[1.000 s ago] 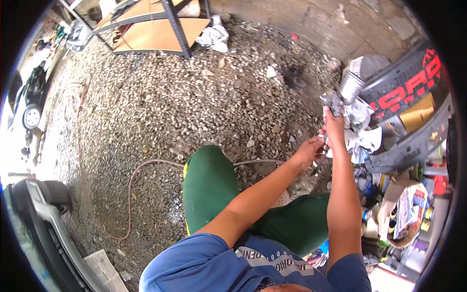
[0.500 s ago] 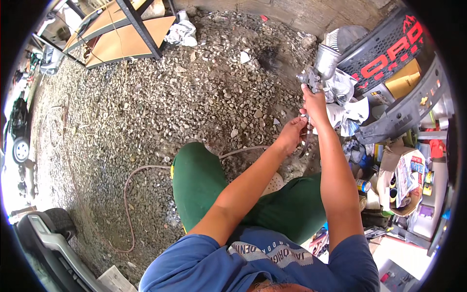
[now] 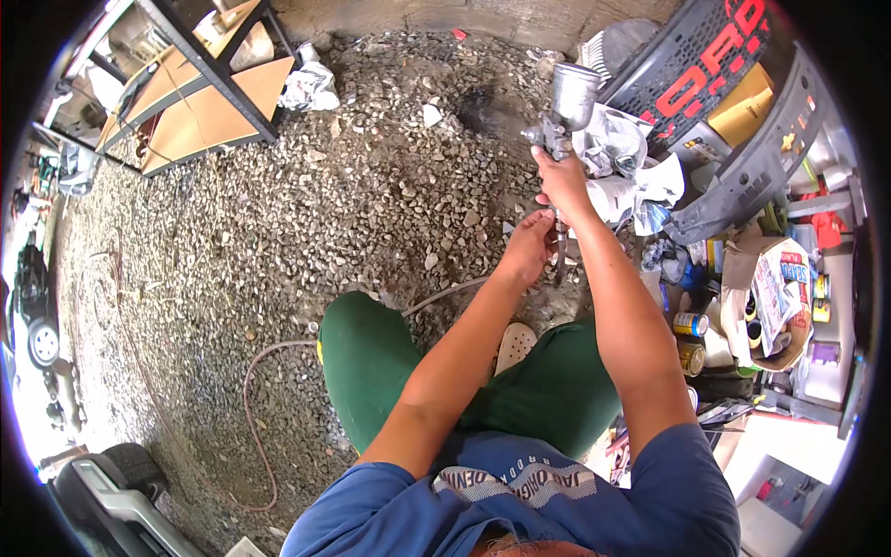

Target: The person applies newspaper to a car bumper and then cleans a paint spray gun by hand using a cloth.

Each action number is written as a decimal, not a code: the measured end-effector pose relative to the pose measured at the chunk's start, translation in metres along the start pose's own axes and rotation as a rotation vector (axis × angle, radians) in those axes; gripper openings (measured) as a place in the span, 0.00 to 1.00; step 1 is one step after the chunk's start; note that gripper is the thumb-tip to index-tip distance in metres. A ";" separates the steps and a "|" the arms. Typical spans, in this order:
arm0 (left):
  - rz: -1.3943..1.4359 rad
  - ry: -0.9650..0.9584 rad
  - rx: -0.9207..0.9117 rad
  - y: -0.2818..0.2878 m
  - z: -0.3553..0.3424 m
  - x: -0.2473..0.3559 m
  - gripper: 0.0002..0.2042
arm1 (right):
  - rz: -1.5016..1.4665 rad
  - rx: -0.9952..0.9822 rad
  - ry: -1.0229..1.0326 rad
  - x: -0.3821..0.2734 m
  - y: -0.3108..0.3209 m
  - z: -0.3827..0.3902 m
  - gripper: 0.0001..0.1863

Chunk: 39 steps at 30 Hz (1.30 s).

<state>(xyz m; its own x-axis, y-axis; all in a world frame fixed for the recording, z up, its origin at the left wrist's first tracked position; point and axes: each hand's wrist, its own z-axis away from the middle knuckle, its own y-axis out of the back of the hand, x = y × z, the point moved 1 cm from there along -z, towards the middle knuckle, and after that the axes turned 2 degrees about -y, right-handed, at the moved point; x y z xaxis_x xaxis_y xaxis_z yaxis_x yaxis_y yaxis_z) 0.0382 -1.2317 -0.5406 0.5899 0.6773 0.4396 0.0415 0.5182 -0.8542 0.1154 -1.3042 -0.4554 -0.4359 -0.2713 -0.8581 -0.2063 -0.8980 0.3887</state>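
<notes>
A metal spray gun [image 3: 554, 137] with a silver cup [image 3: 575, 96] on top is held out ahead of me, its nozzle toward the left. My right hand [image 3: 562, 184] is wrapped round its handle. Just below, my left hand [image 3: 529, 247] is closed at the lower end of the handle, where a dark hose end [image 3: 561, 252] hangs down. The left fingertips seem to grip this hose connection, though the fingers partly hide it. A pale hose [image 3: 445, 295] runs over the gravel behind my left forearm.
Gravel [image 3: 371, 195] covers the ground. A shelf rack [image 3: 223, 107] stands at the far left. On the right are a black grille with red letters [image 3: 696, 74], a grey bumper part [image 3: 756, 176], crumpled plastic [image 3: 608, 139], cans [image 3: 690, 324] and a cardboard box [image 3: 742, 269]. A car part [image 3: 125, 501] lies lower left.
The whole view has shifted, so the spray gun and both hands now appear further left. Both hands keep their hold at the handle and its lower end. More of my shoe shows.
</notes>
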 end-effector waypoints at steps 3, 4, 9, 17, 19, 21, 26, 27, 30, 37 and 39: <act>0.012 -0.030 -0.009 0.007 -0.003 0.000 0.08 | 0.020 -0.014 -0.010 -0.001 -0.004 -0.001 0.23; 0.009 -0.025 -0.013 0.007 -0.003 -0.001 0.08 | 0.024 -0.014 -0.025 -0.004 -0.004 0.001 0.23; -0.035 -0.019 0.000 0.006 0.002 0.005 0.09 | -0.033 -0.060 0.016 0.000 -0.003 0.001 0.25; -0.700 0.165 0.049 0.035 0.051 0.034 0.17 | -0.048 -0.036 0.079 -0.009 -0.010 0.014 0.23; -0.857 0.175 0.010 0.057 0.071 0.048 0.18 | -0.048 0.030 0.118 -0.010 -0.013 0.011 0.20; -1.016 0.191 -0.032 0.077 0.087 0.055 0.18 | -0.035 0.051 0.143 -0.009 -0.011 0.006 0.18; -1.447 0.035 0.211 0.148 0.099 0.053 0.18 | -0.066 0.031 0.190 -0.024 -0.025 0.012 0.14; -1.437 0.041 0.207 0.145 0.098 0.050 0.18 | -0.069 0.047 0.195 -0.023 -0.023 0.012 0.14; -1.800 -0.364 0.113 0.115 0.098 0.051 0.17 | -0.036 0.051 0.178 -0.016 -0.013 0.011 0.22; -1.803 -0.299 0.047 0.103 0.110 0.054 0.18 | -0.020 0.041 0.180 -0.013 -0.011 0.011 0.20; -1.836 -0.294 0.027 0.102 0.107 0.055 0.17 | -0.078 0.081 0.206 -0.014 -0.009 0.010 0.14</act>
<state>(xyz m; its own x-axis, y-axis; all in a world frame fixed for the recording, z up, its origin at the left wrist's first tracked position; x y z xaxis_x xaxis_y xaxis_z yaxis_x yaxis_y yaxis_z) -0.0120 -1.0858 -0.5739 -0.3143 -0.6150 0.7232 0.3737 0.6202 0.6897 0.1140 -1.2889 -0.4437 -0.2301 -0.2747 -0.9336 -0.3055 -0.8904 0.3373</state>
